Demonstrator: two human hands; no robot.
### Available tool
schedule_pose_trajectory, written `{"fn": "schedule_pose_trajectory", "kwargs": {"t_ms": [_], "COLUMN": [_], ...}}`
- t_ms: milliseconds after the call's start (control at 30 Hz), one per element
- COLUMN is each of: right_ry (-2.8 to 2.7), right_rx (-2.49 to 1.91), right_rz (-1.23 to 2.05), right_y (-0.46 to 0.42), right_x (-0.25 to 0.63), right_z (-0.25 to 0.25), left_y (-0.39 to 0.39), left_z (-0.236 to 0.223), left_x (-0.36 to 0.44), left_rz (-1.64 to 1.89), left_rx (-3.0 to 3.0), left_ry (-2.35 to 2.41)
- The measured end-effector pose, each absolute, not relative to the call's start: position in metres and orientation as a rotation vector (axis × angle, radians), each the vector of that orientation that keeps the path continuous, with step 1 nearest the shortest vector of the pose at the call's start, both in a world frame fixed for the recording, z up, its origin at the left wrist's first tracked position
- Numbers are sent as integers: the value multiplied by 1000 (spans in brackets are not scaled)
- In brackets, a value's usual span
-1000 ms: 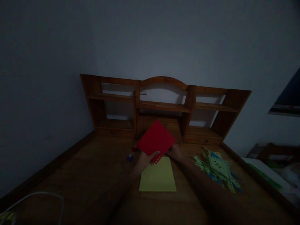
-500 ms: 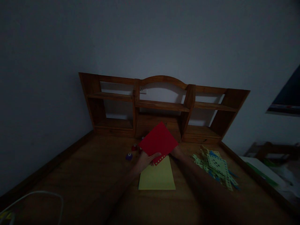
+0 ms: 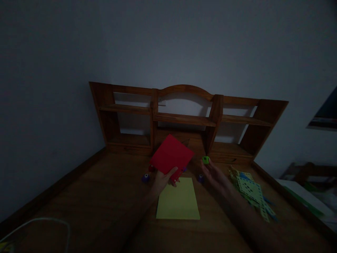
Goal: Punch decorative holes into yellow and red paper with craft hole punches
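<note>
My left hand (image 3: 162,181) grips a red sheet of paper (image 3: 172,154) by its lower edge, thumb on top. Small punched holes run along that edge, partly covered by the fingers. In the fingertips of my right hand (image 3: 212,173) is a small green craft punch (image 3: 205,160), raised to the right of the sheet. Below the red sheet, a pale yellow pad of paper (image 3: 179,203) lies flat on the desk. Purple craft punches stand at either side, one on the left (image 3: 145,178) and one by my right hand (image 3: 200,178). A red punch (image 3: 151,168) is partly hidden by the sheet.
A pile of yellow and blue perforated stencil-like pieces (image 3: 251,189) lies on the desk to the right. Along the back stands a wooden shelf unit (image 3: 184,119) against the wall. A white cable (image 3: 50,219) curves at the lower left. The light is dim.
My right hand has come away from the red sheet and moved right, now showing the green punch. The sheet, in my left hand, has shifted left.
</note>
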State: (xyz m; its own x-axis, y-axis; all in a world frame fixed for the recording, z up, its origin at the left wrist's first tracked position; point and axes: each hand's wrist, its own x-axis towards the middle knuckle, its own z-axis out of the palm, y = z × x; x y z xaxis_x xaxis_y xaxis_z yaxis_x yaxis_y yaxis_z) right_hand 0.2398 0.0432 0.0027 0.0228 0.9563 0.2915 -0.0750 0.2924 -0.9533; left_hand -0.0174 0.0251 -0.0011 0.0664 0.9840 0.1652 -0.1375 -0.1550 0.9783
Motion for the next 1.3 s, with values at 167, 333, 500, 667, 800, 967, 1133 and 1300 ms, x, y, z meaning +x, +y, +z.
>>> {"fn": "schedule_pose_trajectory", "kwargs": {"t_ms": [167,333,500,667,800,967,1133,1300], "right_ry": [-987,-817,-745,-762,-933,-1136,-1249,-1247], "right_rx": [-840,-677,-739,-786,-757,-811,-899,-952], "right_rz": [1420,1591,1580,1544,1547,1527,1491,1458], "right_y": [7,-4,-4,-6,-10,-16,-15,-14], "right_x": [241,228,228,222,213,206,206,206], "right_z": [-11,-7,-8,-11,-8,-2,-7,-10], "left_y": [18,12,14,9,5,0,-1,-5], "left_z": [5,8,3,8,15,23,21,26], "left_x": [-13,-9,-10,-11,-13,-12,-13,-13], "left_rz": [1197,1097,1038,1033,1202,1165,1207,1132], "left_rx": [1196,1156,1236,1280,1430,1452,1520,1638], "left_ry": [1013,977,959,1083,1213,1230,1325,1308]}}
